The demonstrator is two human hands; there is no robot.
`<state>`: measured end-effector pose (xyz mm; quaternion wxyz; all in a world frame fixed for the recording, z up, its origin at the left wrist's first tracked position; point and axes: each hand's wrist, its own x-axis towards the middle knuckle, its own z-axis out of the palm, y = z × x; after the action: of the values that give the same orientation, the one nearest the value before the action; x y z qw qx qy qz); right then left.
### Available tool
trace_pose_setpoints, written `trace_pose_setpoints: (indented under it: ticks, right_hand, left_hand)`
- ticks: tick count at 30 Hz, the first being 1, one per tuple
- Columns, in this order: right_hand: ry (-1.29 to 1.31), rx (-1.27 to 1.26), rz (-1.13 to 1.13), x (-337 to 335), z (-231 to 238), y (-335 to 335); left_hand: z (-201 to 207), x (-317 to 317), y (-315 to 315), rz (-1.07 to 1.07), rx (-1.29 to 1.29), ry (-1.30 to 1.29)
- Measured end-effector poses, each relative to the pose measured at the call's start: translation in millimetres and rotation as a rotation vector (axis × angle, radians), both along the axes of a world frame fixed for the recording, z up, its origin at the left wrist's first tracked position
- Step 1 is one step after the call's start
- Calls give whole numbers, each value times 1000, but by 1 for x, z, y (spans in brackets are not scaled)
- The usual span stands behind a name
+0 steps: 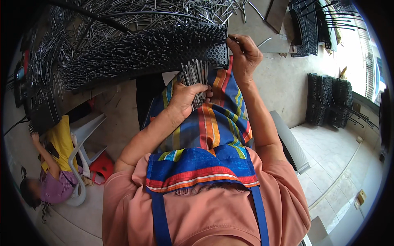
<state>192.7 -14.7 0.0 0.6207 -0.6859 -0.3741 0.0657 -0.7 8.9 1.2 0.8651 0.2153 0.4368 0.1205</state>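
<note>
My left hand [183, 99] is wrapped round a bundle of thin metal rods [194, 74], held upright over my lap. Just beyond it stands a long black perforated rack [218, 55], with rods [143, 51] packed densely into its holes. Bare holes show at the rack's right end. My right hand [247, 57] is beside that end, thumb and fingers pinched together. A small dark bit shows at the fingertips, too small to name. A pale rod [265, 42] shows just right of this hand; whether the hand touches it, I cannot tell.
Loose rods [172, 10] lie heaped behind the rack. More black perforated racks [305, 28] stand at the far right, and dark stacked bundles [328, 98] by the right wall. At left, another person [57, 180] sits near a white chair [78, 164] and a red container [102, 166].
</note>
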Motion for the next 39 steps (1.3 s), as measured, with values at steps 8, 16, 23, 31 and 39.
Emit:
trace_pose_setpoints:
  ticks: [8, 16, 23, 31, 39]
  right_hand:
    - [-59, -50, 80, -1, 0, -3]
    - [-255, -250, 51, -11, -3, 4]
    - [-360, -313, 39, -6, 1, 3]
    - [904, -556, 451, -19, 8, -33]
    - [434, 86, -35, 7, 9, -16]
  left_hand:
    - [1, -1, 0, 17, 19, 49]
    - [-4, -1, -1, 25, 5, 70]
    - [-5, 3, 0, 76, -87, 12]
    - [9, 10, -5, 50, -29, -80]
    - [-6, 1, -6, 59, -14, 97]
